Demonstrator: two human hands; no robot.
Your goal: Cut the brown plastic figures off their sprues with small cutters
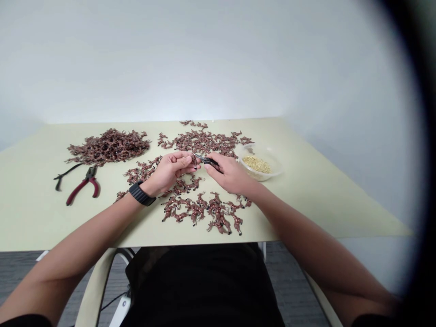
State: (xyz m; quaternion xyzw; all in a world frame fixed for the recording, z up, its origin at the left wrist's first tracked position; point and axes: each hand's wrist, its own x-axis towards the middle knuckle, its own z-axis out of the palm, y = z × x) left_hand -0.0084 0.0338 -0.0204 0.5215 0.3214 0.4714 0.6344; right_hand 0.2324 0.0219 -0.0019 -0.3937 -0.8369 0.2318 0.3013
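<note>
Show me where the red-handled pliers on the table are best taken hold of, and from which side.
Grip the red-handled pliers around both handles, coming from the near table edge with the left hand, since the right hand holds small black pliers. The handles splay toward the person and the dark head points away, so the handles are the part within easiest reach.

The single head view sits above the person's torso [200,286], facing forward and down across the bench [41,218] toward the left hand [170,170] and right hand [231,175] at its middle. It is near enough to take in most of the bench top, with the wall [170,59] beyond its far edge and a dark rim along the right of the frame.
</note>
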